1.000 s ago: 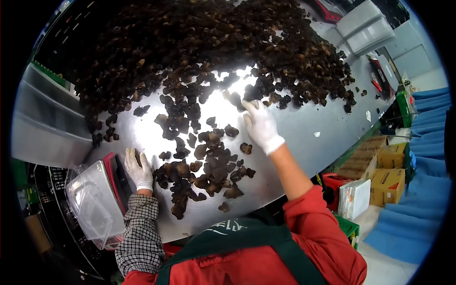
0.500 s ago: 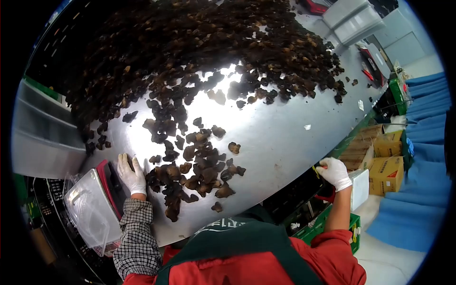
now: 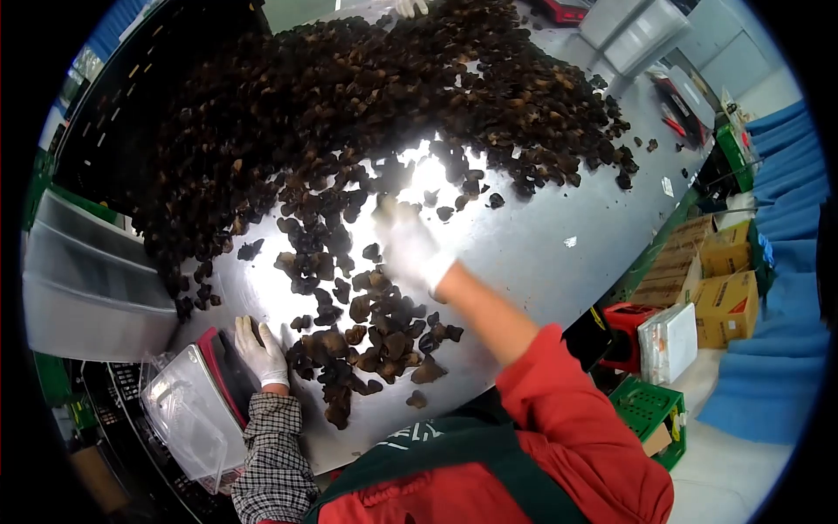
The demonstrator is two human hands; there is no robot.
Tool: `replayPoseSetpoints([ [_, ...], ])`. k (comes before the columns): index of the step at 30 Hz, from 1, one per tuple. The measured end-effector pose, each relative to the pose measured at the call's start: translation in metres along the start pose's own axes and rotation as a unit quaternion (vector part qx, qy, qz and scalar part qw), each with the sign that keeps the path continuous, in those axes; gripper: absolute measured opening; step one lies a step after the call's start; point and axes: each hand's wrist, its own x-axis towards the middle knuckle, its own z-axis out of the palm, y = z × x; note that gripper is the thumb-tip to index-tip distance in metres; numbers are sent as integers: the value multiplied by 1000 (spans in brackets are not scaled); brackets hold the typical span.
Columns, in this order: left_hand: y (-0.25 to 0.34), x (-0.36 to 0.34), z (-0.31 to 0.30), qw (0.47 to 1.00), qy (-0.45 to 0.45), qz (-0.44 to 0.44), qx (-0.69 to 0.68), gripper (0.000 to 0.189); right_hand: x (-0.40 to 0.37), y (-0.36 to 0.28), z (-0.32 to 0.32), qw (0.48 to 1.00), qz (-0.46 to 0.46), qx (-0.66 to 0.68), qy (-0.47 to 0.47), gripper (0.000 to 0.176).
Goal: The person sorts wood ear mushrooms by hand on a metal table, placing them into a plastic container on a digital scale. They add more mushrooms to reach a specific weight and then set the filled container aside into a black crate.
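Observation:
Dark brown pieces that look like wood ear mushrooms lie in a broad heap across the far half of the metal table. A smaller cluster of these mushrooms is spread nearer to me. My left hand, in a white glove, rests on the table left of that cluster, fingers stretched out and nothing in them. Over the table between heap and cluster, my right hand, also gloved, is smeared by motion. Its fingers are blurred near a few loose pieces.
Left of my left hand stands a red-edged device with a clear plastic cover. Behind it are stacked translucent bins. Another person's gloved hand shows at the far edge. Cardboard boxes and a green crate stand at right.
My right hand has swung from the table's right edge leftward over the table to the mushrooms. The view has shifted slightly, and another person's hand now shows at the top. My left hand stays beside the cluster.

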Motion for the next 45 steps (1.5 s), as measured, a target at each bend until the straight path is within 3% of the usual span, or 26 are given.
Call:
replayPoseSetpoints([
  [2,-3,0,-1,1000,1,0,3,52,-53,-49,-3,991,-120,63,9,57],
  [4,4,-1,-4,1000,1,-3,-9,52,-76,-53,-18,964,-171,203,24,52],
  [5,2,-1,-4,1000,-2,-1,-5,51,-75,-40,-15,952,-169,229,110,47],
  [6,2,-1,-4,1000,-3,-2,-3,51,-73,-17,-6,936,-95,316,124,43],
  [7,4,-1,-5,1000,-3,-3,-2,50,-63,7,-14,959,-46,237,151,37],
  [9,5,-2,-4,1000,-2,-7,-6,50,-42,45,-36,971,50,121,202,39],
  [10,5,-2,-4,1000,2,-6,-5,49,-26,70,-28,966,54,26,251,44],
  [14,9,-2,-5,1000,10,-7,-12,48,21,85,-11,969,137,-68,196,44],
  [15,11,-2,-5,1000,8,-9,-12,48,21,71,-5,969,118,-108,188,43],
  [17,8,-3,-5,1000,6,-10,-11,47,14,26,-6,996,61,5,65,56],
  [18,8,-3,-6,1000,3,-10,-10,47,6,8,5,988,-80,-24,131,58],
  [20,8,-3,-6,1000,1,-15,-13,49,-1,-29,-17,977,-139,21,163,54],
  [22,9,-3,-8,1000,-1,-15,-12,51,25,-25,-27,972,-116,72,194,52],
  [24,9,-3,-6,1000,-2,-19,-21,53,70,-1,-12,974,-61,1,218,60],
  [27,11,-2,-7,999,-1,-27,-20,54,101,-10,-2,994,65,-60,66,64],
  [30,12,-4,-8,999,-2,-31,-24,55,69,-73,-4,990,-38,-108,-85,74],
  [31,13,-3,-8,999,-3,-33,-25,55,48,-85,14,993,-94,-37,-58,73],
  [32,13,-2,-9,999,-3,-35,-25,55,23,-100,19,986,-152,-50,-41,74],
  [34,13,-3,-10,999,0,-34,-32,55,-25,-121,13,967,-244,-8,-77,76],
  [35,13,-3,-10,999,1,-33,-36,55,-41,-122,14,949,-296,38,-106,70],
  [38,15,-2,-12,999,0,-36,-36,54,-44,-116,2,912,-365,178,-64,55],
  [40,15,-2,-13,999,-1,-38,-37,54,-8,-108,-36,939,-311,122,-80,54],
  [42,16,-2,-13,998,1,-40,-39,54,49,-75,-25,969,-245,28,-6,53],
  [43,17,-2,-13,998,2,-41,-40,53,79,-71,-34,986,-154,56,35,55],
  [44,17,-2,-13,998,3,-41,-41,53,115,-51,-21,981,-146,35,123,57],
  [45,15,-2,-12,998,3,-40,-46,53,143,-44,-20,989,-97,-1,108,59],
])
